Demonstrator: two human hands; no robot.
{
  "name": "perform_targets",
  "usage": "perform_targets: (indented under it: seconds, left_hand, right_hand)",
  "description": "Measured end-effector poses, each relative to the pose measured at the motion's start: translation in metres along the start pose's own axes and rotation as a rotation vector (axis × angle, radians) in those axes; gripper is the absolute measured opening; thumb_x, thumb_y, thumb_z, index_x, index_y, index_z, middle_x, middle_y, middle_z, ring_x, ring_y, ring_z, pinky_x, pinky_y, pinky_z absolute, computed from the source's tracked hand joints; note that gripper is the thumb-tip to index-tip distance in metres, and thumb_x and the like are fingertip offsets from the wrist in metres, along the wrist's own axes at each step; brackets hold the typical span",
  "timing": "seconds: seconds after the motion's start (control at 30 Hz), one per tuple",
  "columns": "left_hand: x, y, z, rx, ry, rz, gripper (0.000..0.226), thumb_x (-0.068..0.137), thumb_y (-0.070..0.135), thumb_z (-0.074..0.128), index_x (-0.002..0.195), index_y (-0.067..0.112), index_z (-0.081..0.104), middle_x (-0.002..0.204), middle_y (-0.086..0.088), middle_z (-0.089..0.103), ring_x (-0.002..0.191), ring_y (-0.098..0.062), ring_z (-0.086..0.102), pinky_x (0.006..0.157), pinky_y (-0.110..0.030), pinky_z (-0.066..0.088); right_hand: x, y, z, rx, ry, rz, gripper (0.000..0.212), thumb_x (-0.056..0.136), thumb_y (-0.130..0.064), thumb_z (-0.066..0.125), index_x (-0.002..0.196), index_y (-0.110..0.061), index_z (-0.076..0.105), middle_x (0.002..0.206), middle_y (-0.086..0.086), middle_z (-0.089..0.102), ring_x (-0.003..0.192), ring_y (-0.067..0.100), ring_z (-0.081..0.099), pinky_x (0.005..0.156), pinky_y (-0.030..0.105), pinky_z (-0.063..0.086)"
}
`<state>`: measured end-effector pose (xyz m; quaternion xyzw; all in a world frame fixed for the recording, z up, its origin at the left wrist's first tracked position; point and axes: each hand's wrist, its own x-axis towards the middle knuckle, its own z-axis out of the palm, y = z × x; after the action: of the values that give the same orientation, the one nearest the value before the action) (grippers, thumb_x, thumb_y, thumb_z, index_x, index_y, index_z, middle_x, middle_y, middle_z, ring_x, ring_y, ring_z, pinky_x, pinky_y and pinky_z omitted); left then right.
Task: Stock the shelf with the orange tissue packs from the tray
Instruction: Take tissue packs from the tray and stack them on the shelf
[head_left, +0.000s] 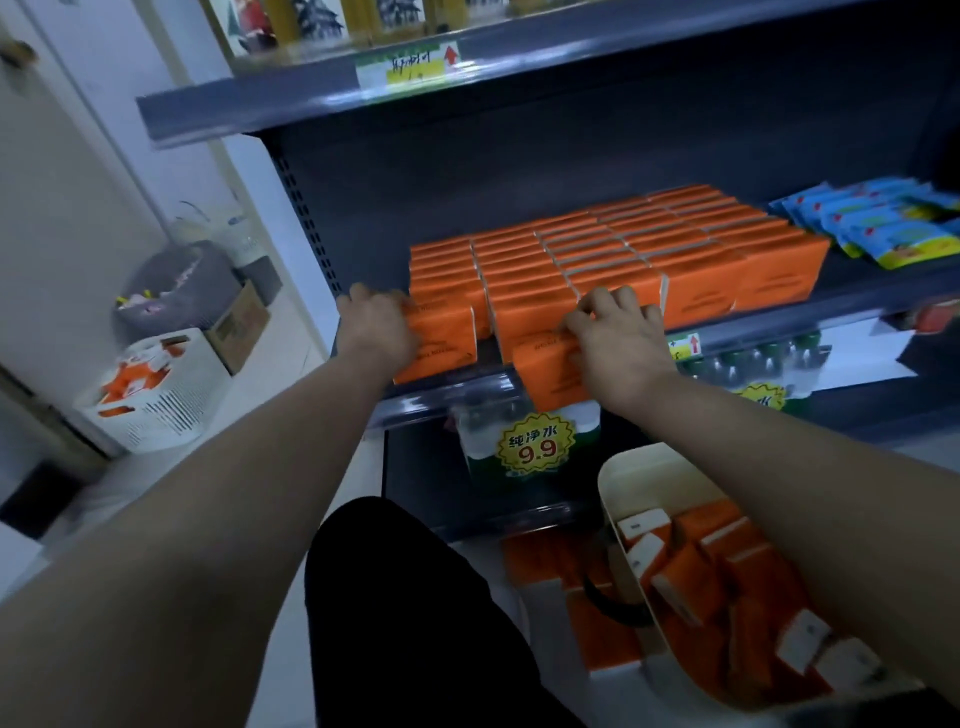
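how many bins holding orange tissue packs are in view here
2: a white slotted plastic basket standing low at far left, and a cream plastic tray at lower right, partly hidden. More could sit out of frame.

We note blue packets at right, a yellow price tag before bottled water lower down, and a cardboard box at left.

Your right hand is hiding part of its orange pack, and the tray is running off the bottom edge.
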<state>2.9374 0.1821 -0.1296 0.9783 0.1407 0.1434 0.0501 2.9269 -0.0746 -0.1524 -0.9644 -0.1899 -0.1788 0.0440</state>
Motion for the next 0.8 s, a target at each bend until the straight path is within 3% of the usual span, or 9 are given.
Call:
perform_targets:
  seconds: [0.3, 0.43, 0.63, 0.73, 0.8]
  left_hand:
    - [0.051, 0.009, 0.028, -0.164, -0.108, 0.051, 0.053, 0.085, 0.028, 0.071, 0.134, 0.026, 0.051, 0.135, -0.015, 0.036, 0.127, -0.033, 0.03, 0.099, -0.036, 0.039]
    - [0.07, 0.01, 0.043, -0.171, -0.078, 0.096, 0.052, 0.084, 0.025, 0.072, 0.133, 0.022, 0.053, 0.134, -0.014, 0.039, 0.126, -0.031, 0.032, 0.098, -0.039, 0.043]
    - [0.082, 0.0, 0.054, -0.062, -0.028, 0.158, 0.048, 0.077, 0.038, 0.076, 0.121, 0.027, 0.059, 0.125, -0.005, 0.051, 0.119, -0.024, 0.044, 0.087, -0.037, 0.045]
    - [0.086, -0.007, 0.054, -0.224, -0.065, 0.157, 0.046, 0.074, 0.031, 0.08, 0.116, 0.024, 0.062, 0.12, -0.001, 0.053, 0.108, -0.02, 0.054, 0.082, -0.03, 0.045]
    - [0.088, -0.013, 0.053, -0.431, -0.14, 0.11, 0.036, 0.078, 0.023, 0.078, 0.112, 0.021, 0.063, 0.112, 0.001, 0.055, 0.105, -0.017, 0.056, 0.087, -0.029, 0.048]
  right_hand:
    - [0.024, -0.004, 0.015, 0.105, -0.026, -0.018, 0.045, 0.087, -0.019, 0.06, 0.13, -0.027, 0.051, 0.126, 0.003, 0.043, 0.115, 0.026, 0.036, 0.089, 0.038, 0.033]
    - [0.034, -0.005, 0.019, 0.171, -0.088, -0.056, 0.045, 0.088, -0.024, 0.063, 0.131, -0.029, 0.051, 0.127, 0.001, 0.043, 0.119, 0.023, 0.035, 0.093, 0.036, 0.032]
    - [0.058, -0.031, 0.023, 0.241, -0.11, -0.135, 0.047, 0.086, -0.028, 0.065, 0.131, -0.032, 0.052, 0.122, 0.0, 0.046, 0.118, 0.022, 0.037, 0.099, 0.038, 0.033]
    - [0.07, -0.047, 0.026, 0.251, -0.105, -0.168, 0.045, 0.087, -0.03, 0.064, 0.13, -0.032, 0.052, 0.12, -0.001, 0.047, 0.117, 0.021, 0.037, 0.098, 0.038, 0.034]
    - [0.078, -0.056, 0.028, 0.238, -0.105, -0.179, 0.044, 0.088, -0.03, 0.063, 0.13, -0.032, 0.052, 0.122, -0.001, 0.047, 0.118, 0.021, 0.037, 0.097, 0.038, 0.034]
